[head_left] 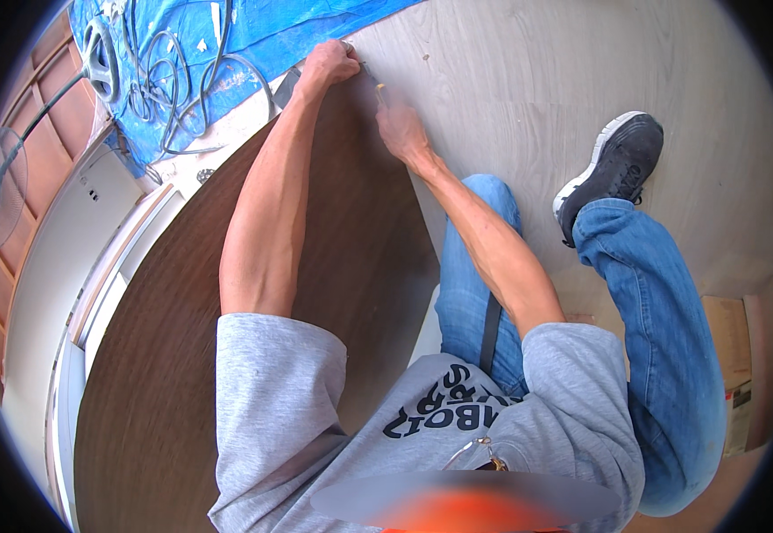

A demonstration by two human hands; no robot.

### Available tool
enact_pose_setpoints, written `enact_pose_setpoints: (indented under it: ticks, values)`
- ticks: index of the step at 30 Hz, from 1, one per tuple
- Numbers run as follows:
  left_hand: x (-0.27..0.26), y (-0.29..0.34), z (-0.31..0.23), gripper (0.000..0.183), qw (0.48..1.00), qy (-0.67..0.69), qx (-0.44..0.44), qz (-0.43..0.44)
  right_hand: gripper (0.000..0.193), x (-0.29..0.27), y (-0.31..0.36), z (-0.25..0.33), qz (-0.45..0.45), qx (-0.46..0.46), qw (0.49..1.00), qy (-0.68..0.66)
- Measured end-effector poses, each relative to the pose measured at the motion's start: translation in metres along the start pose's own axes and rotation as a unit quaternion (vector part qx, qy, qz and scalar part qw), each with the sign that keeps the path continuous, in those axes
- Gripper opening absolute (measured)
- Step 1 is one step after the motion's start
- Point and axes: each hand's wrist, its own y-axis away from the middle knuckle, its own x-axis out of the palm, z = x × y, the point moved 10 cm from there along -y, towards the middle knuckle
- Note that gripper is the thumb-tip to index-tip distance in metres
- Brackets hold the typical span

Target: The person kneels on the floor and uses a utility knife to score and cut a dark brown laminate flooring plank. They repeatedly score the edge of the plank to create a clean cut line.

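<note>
A dark brown wood-grain panel (360, 204) stretches under my arms, its far end coming to a corner at the top. At that corner my left hand (330, 64) is closed, fingers pinched around something small and mostly hidden; a thin greyish piece shows just past the fingertips. Slightly nearer and to the right, my right hand (402, 131) is curled and smeared by motion beside the panel's right edge. A short yellowish tip (381, 91) pokes out above its fingers; what it belongs to cannot be made out.
Blue sheeting (253, 27) with a tangled grey cable (173, 89) lies at the far left, near a fan (0, 191). Pale wood-look flooring (511, 80) spreads to the right, under my dark shoe (617, 169). Cardboard boxes (729, 342) stand at the right.
</note>
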Motion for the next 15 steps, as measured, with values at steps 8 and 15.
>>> enact_pose_setpoints:
  ticks: [8, 15]
  values:
    - [0.001, 0.004, -0.001, 0.021, 1.0, 0.027, 0.011, 0.0, 0.022, -0.007, 0.001, 0.009, -0.032, -0.034, 0.999, 0.024]
    - [0.002, 0.003, -0.001, 0.021, 1.0, 0.027, 0.007, -0.003, 0.021, -0.012, 0.001, 0.014, -0.046, -0.027, 0.998, 0.031]
